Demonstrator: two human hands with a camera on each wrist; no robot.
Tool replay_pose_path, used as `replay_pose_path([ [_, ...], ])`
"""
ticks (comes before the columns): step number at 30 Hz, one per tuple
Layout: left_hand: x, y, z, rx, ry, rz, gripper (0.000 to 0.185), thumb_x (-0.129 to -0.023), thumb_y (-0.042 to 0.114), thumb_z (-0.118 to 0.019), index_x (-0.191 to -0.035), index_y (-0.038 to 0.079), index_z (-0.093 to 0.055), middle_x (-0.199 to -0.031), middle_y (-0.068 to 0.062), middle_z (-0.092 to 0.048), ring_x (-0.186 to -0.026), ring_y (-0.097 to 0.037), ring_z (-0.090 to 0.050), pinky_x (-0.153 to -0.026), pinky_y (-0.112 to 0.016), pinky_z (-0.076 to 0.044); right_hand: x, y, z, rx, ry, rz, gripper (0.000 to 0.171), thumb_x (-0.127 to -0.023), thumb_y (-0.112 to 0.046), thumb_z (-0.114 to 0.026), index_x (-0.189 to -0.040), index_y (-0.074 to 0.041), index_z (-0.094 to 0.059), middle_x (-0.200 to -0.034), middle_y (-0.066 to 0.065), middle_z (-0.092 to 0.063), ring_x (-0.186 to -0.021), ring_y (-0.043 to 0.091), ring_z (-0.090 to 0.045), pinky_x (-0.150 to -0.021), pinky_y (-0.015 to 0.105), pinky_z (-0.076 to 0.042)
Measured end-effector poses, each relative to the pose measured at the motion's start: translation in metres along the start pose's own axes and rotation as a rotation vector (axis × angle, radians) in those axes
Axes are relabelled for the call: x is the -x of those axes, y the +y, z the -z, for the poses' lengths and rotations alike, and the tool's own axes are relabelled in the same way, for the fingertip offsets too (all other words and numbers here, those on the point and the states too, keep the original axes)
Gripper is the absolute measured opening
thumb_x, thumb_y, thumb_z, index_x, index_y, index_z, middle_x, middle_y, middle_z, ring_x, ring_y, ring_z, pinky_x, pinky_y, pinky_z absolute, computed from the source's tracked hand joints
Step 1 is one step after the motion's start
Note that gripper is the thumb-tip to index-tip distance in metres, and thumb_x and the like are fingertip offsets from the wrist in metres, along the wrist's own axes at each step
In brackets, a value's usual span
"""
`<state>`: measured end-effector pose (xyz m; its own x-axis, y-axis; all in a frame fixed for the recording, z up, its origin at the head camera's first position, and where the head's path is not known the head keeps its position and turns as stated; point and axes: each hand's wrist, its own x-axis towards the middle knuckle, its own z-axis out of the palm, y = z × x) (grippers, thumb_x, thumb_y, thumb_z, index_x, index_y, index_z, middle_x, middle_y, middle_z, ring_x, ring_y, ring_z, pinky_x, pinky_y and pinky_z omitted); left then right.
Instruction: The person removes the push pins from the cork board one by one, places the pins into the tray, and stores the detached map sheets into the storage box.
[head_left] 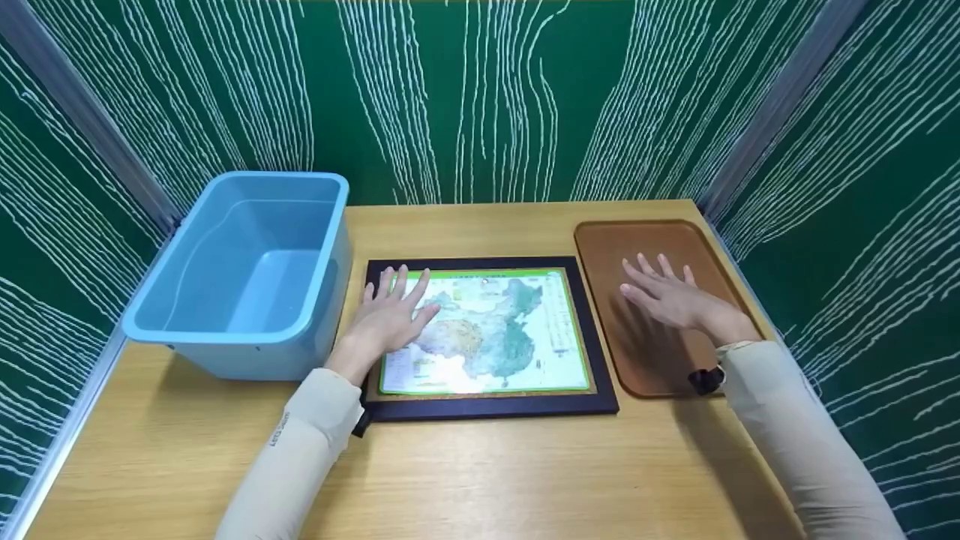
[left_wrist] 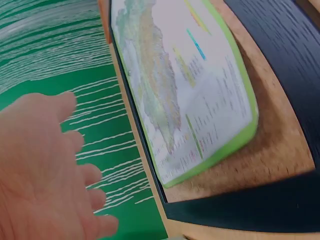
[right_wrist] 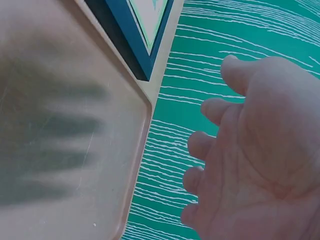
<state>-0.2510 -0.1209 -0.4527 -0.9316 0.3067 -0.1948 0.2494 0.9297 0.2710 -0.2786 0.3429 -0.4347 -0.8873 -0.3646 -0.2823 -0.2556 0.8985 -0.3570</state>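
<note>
Between the two arms lies a map (head_left: 517,330) with a green border, set on a cork board inside a dark frame (head_left: 495,408). My left hand (head_left: 390,319) hovers over the left side of the map with its fingers spread. In the left wrist view the palm of that hand (left_wrist: 40,170) faces the map side, holding nothing. Over the brown tray (head_left: 600,240) at the right, my right hand (head_left: 667,296) is held with fingers spread, casting a shadow on the tray. The right wrist view shows the right palm (right_wrist: 265,150) bare, apart from the tray surface.
A deep light-blue plastic bin (head_left: 232,330) stands on the left of the wooden table (head_left: 480,480), with nothing inside it. Green panels (head_left: 510,97) with white wavy lines enclose the back and both sides, joined by grey metal posts (head_left: 780,97).
</note>
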Motion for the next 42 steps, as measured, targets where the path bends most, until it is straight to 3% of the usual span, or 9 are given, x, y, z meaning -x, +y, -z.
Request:
replay_pose_path([
  [6,-0.001,-0.002,0.000,0.053,-0.006,-0.028,0.075,-0.104,0.065,-0.020,-0.164,0.026,0.000,-0.169,-0.015,0.004,-0.153,-0.036,0.011,-0.120,-0.060,0.000,-0.002,0.000,0.000,-0.105,0.012,0.024,0.077,-0.107,-0.059,-0.029,-0.164,-0.015,-0.005,-0.168,0.016,0.008,-0.149,0.040,0.022,-0.112,0.066,0.017],
  [14,0.004,-0.009,-0.005,0.123,-0.023,-0.039,0.074,-0.105,0.064,-0.024,-0.165,0.025,-0.003,-0.168,-0.018,0.004,-0.152,-0.037,0.013,-0.119,-0.064,-0.002,-0.006,-0.002,0.001,-0.205,0.038,-0.009,0.087,-0.097,-0.070,-0.044,-0.164,-0.033,-0.004,-0.171,0.005,0.002,-0.153,0.038,0.011,-0.111,0.074,0.003],
  [19,0.004,-0.013,-0.008,0.166,-0.033,-0.028,0.080,-0.102,0.069,-0.024,-0.165,0.023,-0.007,-0.168,-0.018,0.001,-0.153,-0.036,0.009,-0.119,-0.063,-0.007,-0.013,-0.003,-0.001,-0.253,0.073,0.021,0.083,-0.099,-0.066,-0.048,-0.164,-0.034,-0.008,-0.170,0.010,-0.008,-0.153,0.042,-0.007,-0.115,0.071,-0.009],
  [23,0.003,-0.013,-0.006,0.221,-0.030,-0.028,0.083,-0.101,0.069,-0.029,-0.165,0.021,-0.006,-0.169,-0.017,-0.005,-0.154,-0.035,0.003,-0.119,-0.063,-0.011,-0.020,-0.007,-0.003,-0.327,0.113,0.045,0.081,-0.099,-0.064,-0.049,-0.164,-0.031,-0.014,-0.169,0.008,-0.013,-0.153,0.038,-0.015,-0.117,0.065,-0.016],
  [26,0.001,-0.012,-0.005,0.257,-0.007,-0.038,0.085,-0.101,0.067,-0.036,-0.165,0.019,-0.007,-0.168,-0.017,-0.012,-0.154,-0.036,-0.004,-0.119,-0.062,-0.013,-0.023,-0.011,-0.004,-0.419,0.139,0.058,0.085,-0.097,-0.064,-0.053,-0.164,-0.026,-0.018,-0.169,0.004,-0.017,-0.152,0.034,-0.020,-0.118,0.059,-0.022],
  [30,-0.001,-0.010,-0.007,0.288,0.042,-0.074,0.087,-0.100,0.061,-0.051,-0.164,0.015,-0.016,-0.166,-0.015,-0.022,-0.154,-0.034,-0.016,-0.119,-0.059,-0.018,-0.027,-0.012,-0.009,-0.565,0.141,0.090,0.081,-0.099,-0.052,-0.059,-0.164,-0.019,-0.021,-0.167,0.006,-0.023,-0.150,0.032,-0.027,-0.116,0.054,-0.031],
  [34,-0.001,-0.010,-0.013,0.310,0.116,-0.094,0.084,-0.097,0.050,-0.064,-0.162,0.013,-0.027,-0.163,-0.014,-0.031,-0.151,-0.034,-0.025,-0.118,-0.057,-0.023,-0.035,-0.015,-0.013,-0.640,0.129,0.121,0.075,-0.102,-0.041,-0.059,-0.163,-0.017,-0.023,-0.166,0.009,-0.026,-0.149,0.031,-0.030,-0.114,0.051,-0.034],
  [42,0.003,-0.022,-0.026,0.275,0.217,-0.110,0.079,-0.094,0.045,-0.071,-0.157,0.010,-0.039,-0.156,-0.021,-0.041,-0.144,-0.042,-0.034,-0.114,-0.061,-0.028,-0.058,-0.029,-0.021,-0.868,0.082,0.116,0.068,-0.105,-0.028,-0.059,-0.161,-0.010,-0.026,-0.160,0.015,-0.038,-0.139,0.036,-0.046,-0.110,0.055,-0.038],
])
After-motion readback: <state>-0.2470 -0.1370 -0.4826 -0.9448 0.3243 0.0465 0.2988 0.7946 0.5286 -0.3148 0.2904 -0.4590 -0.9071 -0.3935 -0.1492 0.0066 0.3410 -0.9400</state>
